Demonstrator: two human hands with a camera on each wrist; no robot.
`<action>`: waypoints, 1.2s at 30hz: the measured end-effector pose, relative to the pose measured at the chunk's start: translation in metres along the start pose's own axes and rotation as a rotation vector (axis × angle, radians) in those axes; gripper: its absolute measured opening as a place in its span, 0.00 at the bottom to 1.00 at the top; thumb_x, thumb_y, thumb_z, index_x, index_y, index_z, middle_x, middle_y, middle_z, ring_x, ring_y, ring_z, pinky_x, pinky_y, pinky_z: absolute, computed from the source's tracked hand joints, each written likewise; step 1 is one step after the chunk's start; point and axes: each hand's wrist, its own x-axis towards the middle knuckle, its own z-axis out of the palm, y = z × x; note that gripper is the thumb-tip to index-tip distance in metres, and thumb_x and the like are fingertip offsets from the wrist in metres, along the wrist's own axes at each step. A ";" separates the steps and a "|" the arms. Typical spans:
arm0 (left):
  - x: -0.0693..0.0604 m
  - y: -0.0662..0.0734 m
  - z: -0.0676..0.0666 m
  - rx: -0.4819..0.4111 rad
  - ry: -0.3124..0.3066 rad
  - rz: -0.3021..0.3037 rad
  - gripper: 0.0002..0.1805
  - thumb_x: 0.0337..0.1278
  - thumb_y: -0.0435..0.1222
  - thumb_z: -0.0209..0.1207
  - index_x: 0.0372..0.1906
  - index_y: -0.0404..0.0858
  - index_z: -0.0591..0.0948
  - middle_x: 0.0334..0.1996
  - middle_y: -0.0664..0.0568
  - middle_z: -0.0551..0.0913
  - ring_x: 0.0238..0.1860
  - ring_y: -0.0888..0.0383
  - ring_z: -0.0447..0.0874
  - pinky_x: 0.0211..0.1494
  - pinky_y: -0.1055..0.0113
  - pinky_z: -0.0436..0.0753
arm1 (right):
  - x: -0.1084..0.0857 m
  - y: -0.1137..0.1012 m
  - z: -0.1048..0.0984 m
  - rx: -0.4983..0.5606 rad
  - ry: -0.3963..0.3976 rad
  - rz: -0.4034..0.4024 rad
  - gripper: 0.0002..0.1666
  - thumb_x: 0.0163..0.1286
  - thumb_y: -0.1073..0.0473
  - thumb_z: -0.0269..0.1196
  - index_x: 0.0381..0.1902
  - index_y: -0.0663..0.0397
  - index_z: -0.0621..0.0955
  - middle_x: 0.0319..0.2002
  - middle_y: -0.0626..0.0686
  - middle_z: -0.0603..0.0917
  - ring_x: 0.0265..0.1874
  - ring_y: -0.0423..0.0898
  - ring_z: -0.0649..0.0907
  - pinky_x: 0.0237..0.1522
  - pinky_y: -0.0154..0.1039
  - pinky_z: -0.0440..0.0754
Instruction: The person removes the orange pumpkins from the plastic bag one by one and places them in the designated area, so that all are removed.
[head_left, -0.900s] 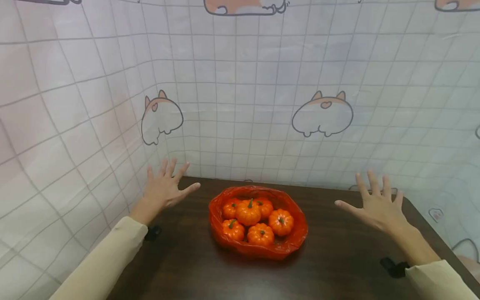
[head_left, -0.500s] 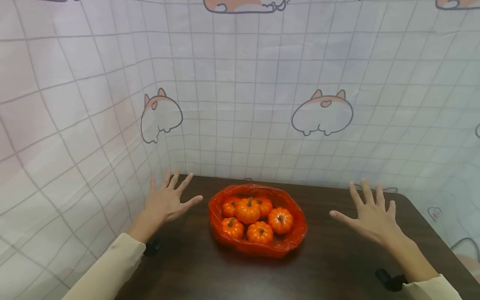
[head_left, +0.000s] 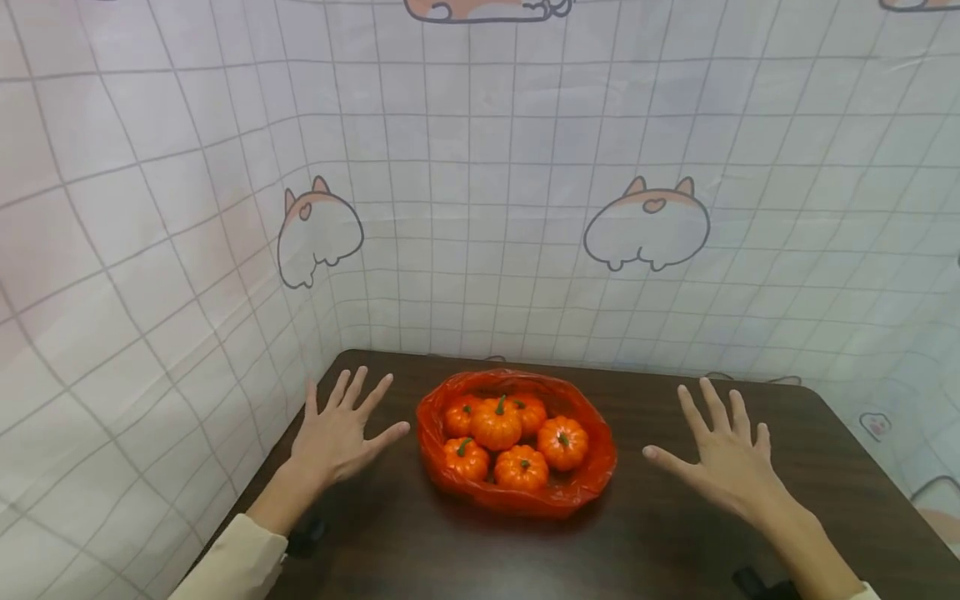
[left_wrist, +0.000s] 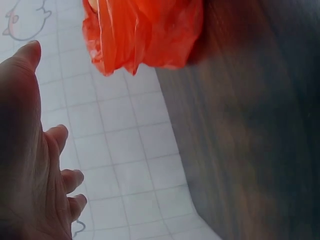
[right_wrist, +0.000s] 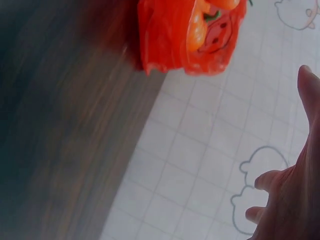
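A red plastic bag [head_left: 517,502] with its mouth spread wide stands in the middle of the dark table. Inside it lie several small orange pumpkins [head_left: 497,425] with green stems. My left hand [head_left: 333,437] hovers to the left of the bag, fingers spread and thumb pointing towards it, touching nothing. On the other side, my right hand [head_left: 723,458] is held in the air with spread fingers, apart from the bag. Both wrist views show the bag's side [left_wrist: 145,35] beyond each hand's thumb.
The dark wooden table [head_left: 480,558] reaches back to a white grid-patterned cloth [head_left: 480,250] printed with cartoon dogs. The same cloth hangs close along the left side. Thin cables [head_left: 783,380] lie at the table's back edge.
Both hands have come lower, and the right hand has moved left, nearer the bag. The bag and the pumpkins have stayed in place.
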 end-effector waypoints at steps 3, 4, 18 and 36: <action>-0.005 0.004 0.005 -0.015 0.017 0.004 0.48 0.63 0.75 0.40 0.83 0.59 0.52 0.83 0.43 0.48 0.83 0.38 0.43 0.76 0.27 0.35 | -0.004 -0.006 0.006 0.022 0.006 -0.007 0.62 0.67 0.23 0.57 0.84 0.41 0.40 0.84 0.59 0.34 0.78 0.77 0.38 0.61 0.87 0.43; -0.006 0.005 0.007 -0.024 0.024 0.006 0.48 0.63 0.75 0.41 0.82 0.59 0.52 0.83 0.43 0.49 0.83 0.38 0.43 0.76 0.27 0.36 | -0.005 -0.008 0.008 0.031 0.007 -0.009 0.62 0.67 0.24 0.57 0.84 0.41 0.41 0.84 0.59 0.34 0.78 0.77 0.38 0.61 0.86 0.43; 0.014 0.035 0.034 -0.364 0.262 0.081 0.39 0.70 0.60 0.54 0.81 0.56 0.60 0.78 0.41 0.64 0.78 0.38 0.62 0.76 0.33 0.57 | 0.007 -0.034 0.041 0.154 0.076 -0.105 0.59 0.65 0.30 0.64 0.84 0.41 0.51 0.82 0.62 0.47 0.78 0.75 0.48 0.65 0.82 0.49; 0.051 0.065 0.051 -0.908 0.445 -0.150 0.14 0.67 0.42 0.64 0.54 0.44 0.86 0.46 0.45 0.81 0.46 0.49 0.82 0.47 0.61 0.80 | 0.039 -0.080 0.067 0.568 0.049 -0.207 0.48 0.69 0.41 0.67 0.81 0.44 0.60 0.81 0.55 0.53 0.77 0.63 0.55 0.64 0.79 0.63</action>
